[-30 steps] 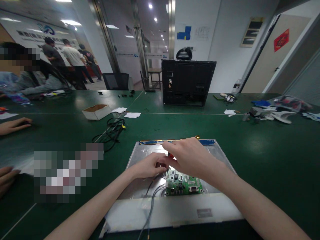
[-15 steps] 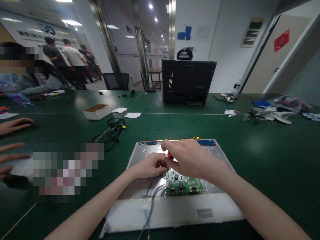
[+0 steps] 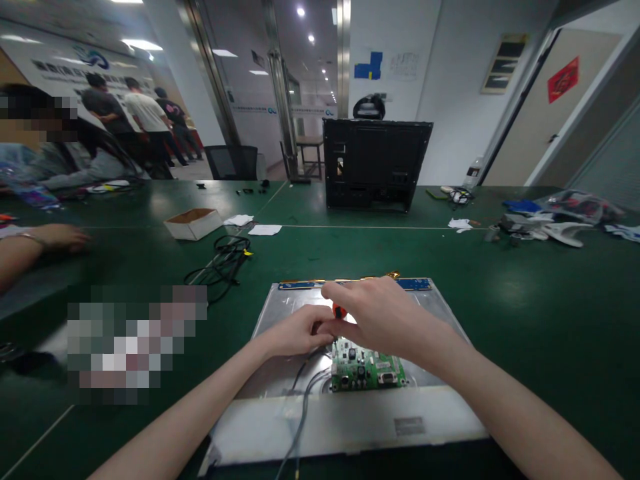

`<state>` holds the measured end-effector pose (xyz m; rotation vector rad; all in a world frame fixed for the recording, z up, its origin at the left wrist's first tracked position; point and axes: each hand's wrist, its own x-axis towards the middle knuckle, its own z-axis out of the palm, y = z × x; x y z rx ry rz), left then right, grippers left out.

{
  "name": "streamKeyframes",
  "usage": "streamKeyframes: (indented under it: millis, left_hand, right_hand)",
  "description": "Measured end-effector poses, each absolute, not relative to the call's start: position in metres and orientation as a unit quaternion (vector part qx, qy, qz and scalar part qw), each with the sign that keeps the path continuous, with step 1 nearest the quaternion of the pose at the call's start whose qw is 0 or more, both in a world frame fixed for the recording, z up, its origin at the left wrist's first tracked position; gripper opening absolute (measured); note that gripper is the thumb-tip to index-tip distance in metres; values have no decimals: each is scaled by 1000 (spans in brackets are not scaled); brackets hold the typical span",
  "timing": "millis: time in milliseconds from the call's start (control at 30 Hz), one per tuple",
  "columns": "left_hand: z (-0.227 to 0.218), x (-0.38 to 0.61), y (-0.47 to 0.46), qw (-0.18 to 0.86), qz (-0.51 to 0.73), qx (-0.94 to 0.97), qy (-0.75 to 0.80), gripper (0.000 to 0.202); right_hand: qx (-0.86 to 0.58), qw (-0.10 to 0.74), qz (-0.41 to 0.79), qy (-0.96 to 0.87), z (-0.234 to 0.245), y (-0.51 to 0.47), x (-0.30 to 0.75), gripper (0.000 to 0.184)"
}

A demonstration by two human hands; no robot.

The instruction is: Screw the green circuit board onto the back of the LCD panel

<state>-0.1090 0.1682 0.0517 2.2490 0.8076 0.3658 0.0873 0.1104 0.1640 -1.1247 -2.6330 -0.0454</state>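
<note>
A flat display panel (image 3: 290,380) lies back side up on the table, and a green circuit board (image 3: 367,365) sits on its middle. My right hand (image 3: 383,317) is closed around the red-and-black handle of a screwdriver (image 3: 339,311), held upright over the board's upper left corner. The screwdriver's lower end is hidden by my fingers. Beside it, my left hand (image 3: 303,330) is closed, fingertips at the same corner; what they pinch cannot be made out. Grey cables (image 3: 306,407) run from the board's left side toward me. A blue strip board (image 3: 414,285) lines the panel's far edge.
A black monitor housing (image 3: 377,163) stands at the table's far side. To the left are coiled black cables (image 3: 220,263), an open box (image 3: 194,225) and another person's hand (image 3: 63,237). Plastic bags and parts (image 3: 545,227) lie at the far right.
My hands stay at the same corner; the red handle shows slightly more between my fingers. On the left, one of the other person's hands has left view and the other has shifted.
</note>
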Motion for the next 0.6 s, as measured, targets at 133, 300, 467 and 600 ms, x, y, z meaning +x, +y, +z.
streamKeyframes:
  millis: [133, 300, 467, 600]
  left_hand:
    - [52, -109, 168, 356, 153, 864, 323, 15]
    - [53, -106, 165, 375, 159, 854, 323, 14]
    - [55, -105, 164, 381, 165, 851, 320, 10]
    - [57, -106, 164, 373, 160, 858, 317, 9]
  right_hand:
    - [-385, 138, -19, -912, 164, 111, 87, 17]
    - [-370, 144, -19, -917, 164, 110, 87, 12]
    - [-379, 145, -25, -914, 163, 109, 86, 7]
    - [-360, 152, -15, -920, 165, 108, 86, 10]
